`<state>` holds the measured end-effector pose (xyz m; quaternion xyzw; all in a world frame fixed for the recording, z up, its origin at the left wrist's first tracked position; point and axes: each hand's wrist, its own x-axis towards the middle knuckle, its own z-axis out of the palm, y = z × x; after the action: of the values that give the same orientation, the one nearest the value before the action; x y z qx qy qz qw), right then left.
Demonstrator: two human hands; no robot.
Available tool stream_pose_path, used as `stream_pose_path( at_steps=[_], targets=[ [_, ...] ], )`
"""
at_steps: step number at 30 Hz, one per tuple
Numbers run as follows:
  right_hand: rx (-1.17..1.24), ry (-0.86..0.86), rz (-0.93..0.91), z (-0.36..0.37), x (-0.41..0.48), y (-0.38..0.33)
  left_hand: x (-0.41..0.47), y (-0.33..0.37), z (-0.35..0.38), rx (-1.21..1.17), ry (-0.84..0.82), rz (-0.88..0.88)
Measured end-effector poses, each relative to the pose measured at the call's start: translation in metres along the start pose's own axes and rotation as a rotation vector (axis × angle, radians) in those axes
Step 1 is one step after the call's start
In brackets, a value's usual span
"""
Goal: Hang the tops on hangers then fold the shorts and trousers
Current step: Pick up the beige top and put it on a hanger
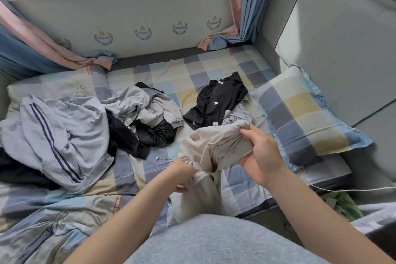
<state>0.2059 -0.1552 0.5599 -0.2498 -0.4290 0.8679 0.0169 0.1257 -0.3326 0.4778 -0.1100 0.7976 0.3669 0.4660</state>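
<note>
The beige garment [216,148] hung over the bed [235,64] — the left grip [184,174] pinched its trimmed edge at 8 o'clock, the right grip [260,152] closed round bunched cloth at 3 o'clock; a black top [216,100] lay beyond at 12 o'clock

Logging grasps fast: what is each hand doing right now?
Left hand: grips the crumpled beige fabric garment near its seam.
Right hand: grips the same garment, higher up.

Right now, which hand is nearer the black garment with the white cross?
Right. The right hand grips the beige garment just below the black garment in view; the left hand holds its lower part, closer to the person.
</note>
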Motion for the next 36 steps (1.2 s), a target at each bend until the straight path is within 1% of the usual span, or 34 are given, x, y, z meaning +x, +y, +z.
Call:
stream_pose_path(
  at_steps=[2, 7, 10, 13, 15, 17, 18, 21, 25, 27, 28, 30, 32, 34, 36],
  targets=[
    [-0.025, 0.040, -0.026, -0.003, 0.002, -0.002, 0.007, -0.004, -0.002, -0.119, 0.051, -0.006],
    [-0.193, 0.213, -0.094, -0.019, 0.011, -0.010, 0.017, -0.011, -0.031, -0.896, 0.120, 0.059],
    [-0.202, 0.308, -0.063, -0.028, 0.019, -0.004, 0.010, -0.008, -0.048, -1.200, 0.054, 0.145],
    [-0.022, 0.346, 0.050, -0.031, 0.029, 0.010, 0.002, -0.006, -0.056, -1.409, -0.090, 0.168],
    [0.075, 0.369, 0.191, -0.028, 0.034, 0.017, -0.006, -0.005, -0.057, -1.398, -0.171, 0.169],
    [0.044, 0.351, 0.316, -0.025, 0.038, 0.022, -0.011, -0.006, -0.059, -1.260, -0.195, 0.195],
    [-0.001, 0.320, 0.350, -0.024, 0.040, 0.024, -0.012, -0.007, -0.060, -1.177, -0.166, 0.210],
    [-0.078, 0.204, 0.400, -0.024, 0.044, 0.029, -0.009, -0.014, -0.066, -1.008, 0.015, 0.240],
    [-0.082, -0.017, 0.447, -0.024, 0.044, 0.035, -0.002, -0.029, -0.075, -0.840, 0.214, 0.233],
    [-0.165, -0.084, 0.454, -0.027, 0.045, 0.047, 0.002, -0.037, -0.078, -0.784, 0.317, 0.221],
    [-0.250, -0.073, 0.451, -0.029, 0.046, 0.055, 0.002, -0.040, -0.079, -0.751, 0.382, 0.218],
    [-0.512, 0.024, 0.410, -0.033, 0.047, 0.074, 0.001, -0.046, -0.081, -0.706, 0.492, 0.227],
    [-0.762, 0.138, 0.337, -0.036, 0.047, 0.094, 0.001, -0.054, -0.085, -0.726, 0.511, 0.235],
    [-0.855, 0.210, 0.288, -0.037, 0.045, 0.111, 0.002, -0.065, -0.089, -0.747, 0.476, 0.213],
    [-0.835, 0.278, 0.256, -0.034, 0.041, 0.124, 0.004, -0.075, -0.093, -0.716, 0.459, 0.183]
  ],
)
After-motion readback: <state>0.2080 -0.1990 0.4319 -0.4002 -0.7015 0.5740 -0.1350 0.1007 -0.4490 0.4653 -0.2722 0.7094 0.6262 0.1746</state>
